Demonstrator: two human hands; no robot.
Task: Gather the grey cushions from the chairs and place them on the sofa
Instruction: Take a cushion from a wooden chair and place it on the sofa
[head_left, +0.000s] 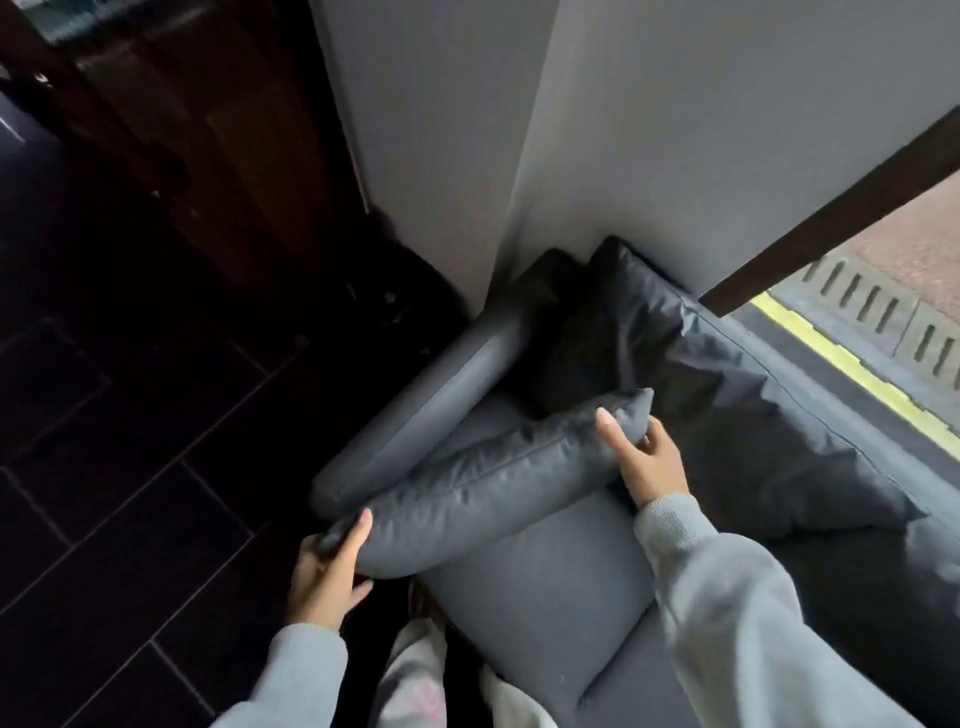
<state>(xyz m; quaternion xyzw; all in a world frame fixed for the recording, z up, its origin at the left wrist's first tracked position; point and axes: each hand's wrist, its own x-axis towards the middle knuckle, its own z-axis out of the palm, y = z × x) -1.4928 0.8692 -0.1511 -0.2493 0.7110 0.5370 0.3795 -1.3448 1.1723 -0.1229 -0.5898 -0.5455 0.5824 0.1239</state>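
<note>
I hold a grey cushion (493, 483) edge-up over the left end of the grey sofa (545, 587), beside its rounded armrest (431, 405). My left hand (324, 577) grips the cushion's near corner. The far corner is held by my right hand (641, 457), thumb on top. A darker cushion (587, 338) leans in the sofa's corner against the wall, and a large back cushion (753, 415) runs along the window side.
A white wall corner (519, 156) stands behind the sofa. Dark tiled floor (130, 467) spreads to the left, with a dark wooden cabinet (208, 130) beyond. On the right, a window with a dark frame (831, 223) shows pavement with a yellow line outside.
</note>
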